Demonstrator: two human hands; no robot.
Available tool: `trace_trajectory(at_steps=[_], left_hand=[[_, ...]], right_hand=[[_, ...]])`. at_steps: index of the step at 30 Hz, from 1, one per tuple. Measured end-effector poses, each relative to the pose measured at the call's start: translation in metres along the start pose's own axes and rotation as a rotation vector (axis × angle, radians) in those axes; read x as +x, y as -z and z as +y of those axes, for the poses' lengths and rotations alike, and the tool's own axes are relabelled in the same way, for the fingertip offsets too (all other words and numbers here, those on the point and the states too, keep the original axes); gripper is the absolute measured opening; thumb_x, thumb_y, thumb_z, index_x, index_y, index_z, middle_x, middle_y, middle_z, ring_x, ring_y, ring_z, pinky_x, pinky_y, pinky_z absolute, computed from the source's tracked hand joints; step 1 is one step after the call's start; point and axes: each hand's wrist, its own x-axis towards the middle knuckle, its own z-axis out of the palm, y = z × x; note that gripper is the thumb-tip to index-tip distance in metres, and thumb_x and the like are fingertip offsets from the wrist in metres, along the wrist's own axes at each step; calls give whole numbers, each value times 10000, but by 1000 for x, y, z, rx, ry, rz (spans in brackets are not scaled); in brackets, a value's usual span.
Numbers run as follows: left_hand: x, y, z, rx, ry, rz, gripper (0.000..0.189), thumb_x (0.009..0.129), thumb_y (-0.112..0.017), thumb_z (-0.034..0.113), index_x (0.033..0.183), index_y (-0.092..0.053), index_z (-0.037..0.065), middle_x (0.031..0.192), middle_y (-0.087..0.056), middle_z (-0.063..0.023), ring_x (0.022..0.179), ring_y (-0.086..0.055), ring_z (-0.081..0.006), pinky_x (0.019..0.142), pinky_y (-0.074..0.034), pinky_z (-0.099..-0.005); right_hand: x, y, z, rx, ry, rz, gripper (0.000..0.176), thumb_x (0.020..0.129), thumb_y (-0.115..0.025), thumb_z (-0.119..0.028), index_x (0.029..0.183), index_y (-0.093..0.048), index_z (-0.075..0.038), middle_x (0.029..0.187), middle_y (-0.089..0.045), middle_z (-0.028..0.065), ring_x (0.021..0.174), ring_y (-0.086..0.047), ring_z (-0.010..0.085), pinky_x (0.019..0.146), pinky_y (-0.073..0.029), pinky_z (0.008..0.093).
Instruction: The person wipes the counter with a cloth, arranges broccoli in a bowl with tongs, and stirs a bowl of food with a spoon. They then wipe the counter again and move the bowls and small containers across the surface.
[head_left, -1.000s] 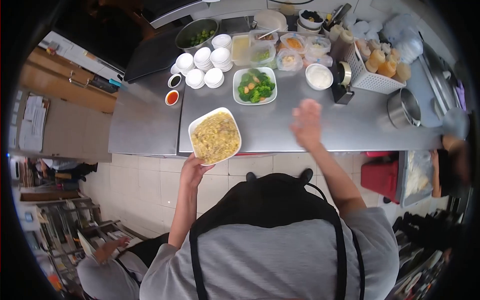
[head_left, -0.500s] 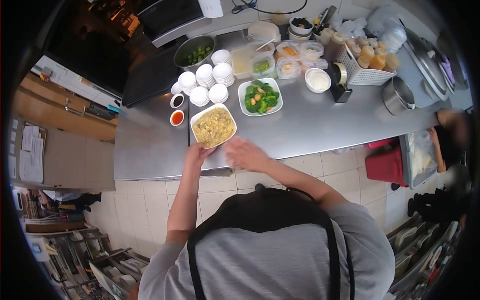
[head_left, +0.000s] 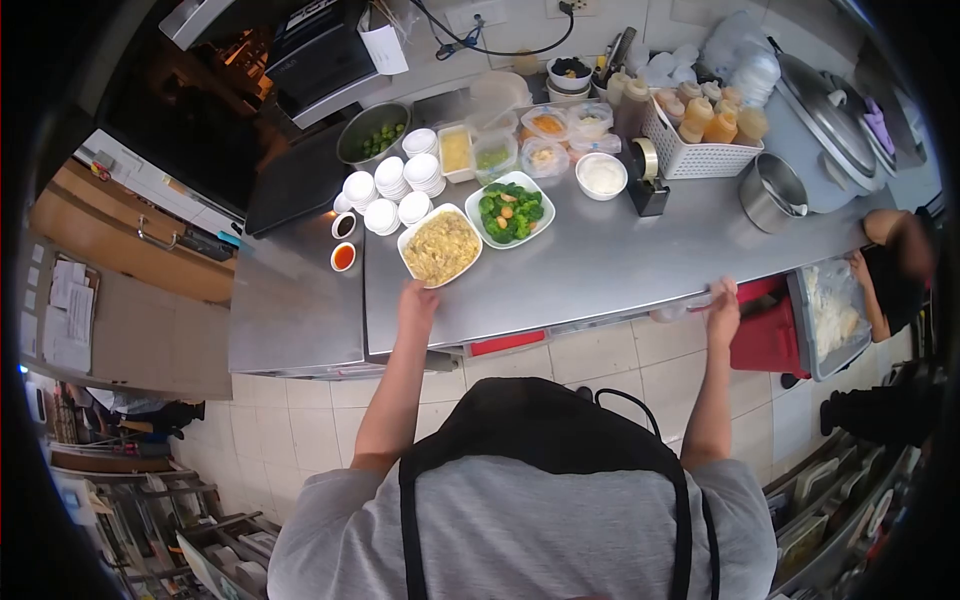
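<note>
A square white bowl of yellow, egg-like food (head_left: 441,247) sits at the front of the counter. My left hand (head_left: 418,298) is at its near rim, fingers closed on the edge and partly hidden by the bowl. Against its right side stands another white bowl, filled with broccoli (head_left: 511,210). Far to the right, my right hand (head_left: 722,312) is raised just off the counter's front edge with its fingers curled together. What it holds, if anything, I cannot make out; a clear and reddish item shows beside it under the edge.
Stacked white cups (head_left: 391,177), a dark sauce cup (head_left: 344,225) and a red sauce cup (head_left: 343,257) stand left. Behind are food tubs (head_left: 547,157), a tape dispenser (head_left: 648,185) and a bottle basket (head_left: 705,155). Another person's arm (head_left: 872,290) reaches to a grey bin (head_left: 808,325).
My right hand has swung far right, away from the egg-like food. That bowl now touches the broccoli bowl, with my left hand still at its rim. The view has shifted, showing a red item below the counter.
</note>
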Motion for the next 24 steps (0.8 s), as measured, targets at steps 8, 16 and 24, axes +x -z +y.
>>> trace_trajectory(at_steps=[8, 16, 24], left_hand=[[-167, -148, -52, 1003, -1138, -364, 830, 670, -637, 155, 1350, -173, 50, 1380, -70, -261, 1279, -120, -412, 1022, -152, -479], [-183, -190, -119, 1065, -1290, -481, 767, 726, -581, 125, 1356, -147, 68, 1362, -28, -311, 1244, -105, -501, 984, -165, -557], [-209, -155, -116, 1274, -1127, -594, 889, 658, -711, 216, 1347, -175, 48, 1399, 3, -253, 1274, -168, -399, 1007, -224, -454]], right_hand=[[-14, 70, -156, 1290, -330, -724, 492, 820, -557, -353, 1189, -480, -36, 1146, -519, 57, 978, -506, 134, 784, -432, 267], [-23, 59, -204, 1046, -52, -579, 266, 867, -437, -256, 917, -548, -20, 896, -600, 126, 825, -592, 228, 661, -450, 319], [11, 28, -131, 733, 120, -288, 222, 838, -500, -294, 859, -580, -89, 615, -576, 112, 559, -575, 268, 493, -457, 350]])
